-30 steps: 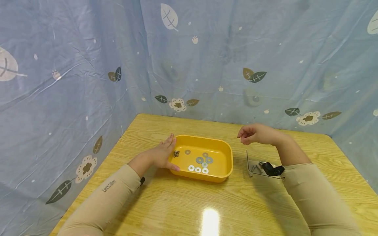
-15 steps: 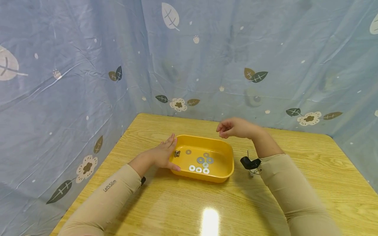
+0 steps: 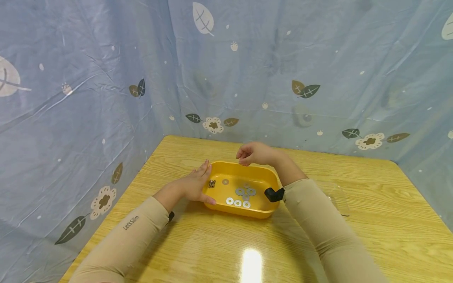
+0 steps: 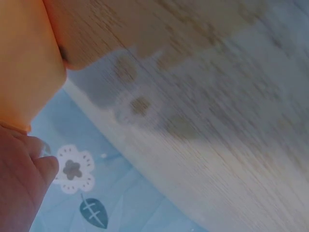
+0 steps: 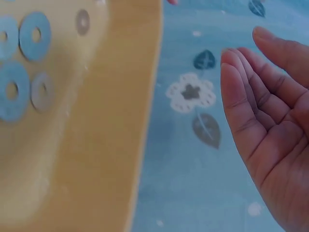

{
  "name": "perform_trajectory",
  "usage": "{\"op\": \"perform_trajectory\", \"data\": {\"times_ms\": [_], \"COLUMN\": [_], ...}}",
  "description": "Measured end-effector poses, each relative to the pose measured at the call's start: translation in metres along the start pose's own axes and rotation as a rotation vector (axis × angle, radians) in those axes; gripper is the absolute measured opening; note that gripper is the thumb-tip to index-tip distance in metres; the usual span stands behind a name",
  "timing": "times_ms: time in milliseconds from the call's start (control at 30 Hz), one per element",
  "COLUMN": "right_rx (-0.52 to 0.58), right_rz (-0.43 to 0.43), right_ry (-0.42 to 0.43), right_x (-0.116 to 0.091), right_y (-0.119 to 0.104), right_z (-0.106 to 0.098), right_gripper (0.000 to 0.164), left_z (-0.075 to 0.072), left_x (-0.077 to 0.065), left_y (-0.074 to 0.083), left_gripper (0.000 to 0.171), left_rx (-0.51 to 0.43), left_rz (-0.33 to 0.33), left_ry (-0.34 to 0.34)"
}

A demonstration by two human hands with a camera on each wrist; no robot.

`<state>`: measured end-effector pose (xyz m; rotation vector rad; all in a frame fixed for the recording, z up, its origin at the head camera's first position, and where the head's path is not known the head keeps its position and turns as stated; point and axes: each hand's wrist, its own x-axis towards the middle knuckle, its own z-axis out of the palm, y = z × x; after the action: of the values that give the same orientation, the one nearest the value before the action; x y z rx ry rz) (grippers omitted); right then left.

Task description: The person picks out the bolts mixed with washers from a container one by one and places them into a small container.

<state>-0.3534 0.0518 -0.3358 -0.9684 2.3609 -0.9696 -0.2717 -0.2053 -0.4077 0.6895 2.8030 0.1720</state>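
A yellow plastic tray point(image 3: 258, 214) stands on the table. Flat metal washers point(image 3: 240, 192) lie spread over its floor, and a few small screws point(image 3: 212, 184) sit by its left end. My left hand point(image 3: 194, 184) rests against that end, fingers spread along the rim and thumb over the near-left corner. Above the far rim hovers my right hand point(image 3: 258, 153), apart from the tray. The right wrist view shows its fingers point(image 5: 236, 87) loosely bent, with nothing visible between them and the thumb.
Right of the tray, a transparent flat piece point(image 3: 337, 198) lies partly behind the right sleeve point(image 3: 329, 228). A black wrist camera point(image 3: 274, 195) hangs over the tray's right end. A patterned blue curtain point(image 3: 226, 78) closes off the table's back and left.
My right hand has moved left from beside the tray to above its far rim. Its forearm now hides the hex key and loose hardware on the right. The left hand has stayed put.
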Motion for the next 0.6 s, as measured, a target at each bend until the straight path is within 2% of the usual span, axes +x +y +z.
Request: {"op": "perform_trajectory", "data": {"times_ms": [267, 400, 600], "right_rx": [-0.049, -0.069, -0.102], "right_rz": [-0.039, -0.064, -0.03], "right_ry": [0.025, -0.006, -0.054], "right_x": [0.029, 0.039, 0.049], "right_y": [-0.004, -0.004, -0.003], "right_z": [0.029, 0.039, 0.049], "right_gripper": [0.02, 0.016, 0.017], "left_z": [-0.001, -0.001, -0.001], "left_x": [0.0, 0.0, 0.0], "left_y": [-0.002, -0.002, -0.002], "left_gripper": [0.13, 0.129, 0.129], "left_rx": [-0.009, -0.003, -0.01], "left_rz": [0.008, 0.013, 0.013], "left_ry": [0.0, 0.005, -0.002]}}
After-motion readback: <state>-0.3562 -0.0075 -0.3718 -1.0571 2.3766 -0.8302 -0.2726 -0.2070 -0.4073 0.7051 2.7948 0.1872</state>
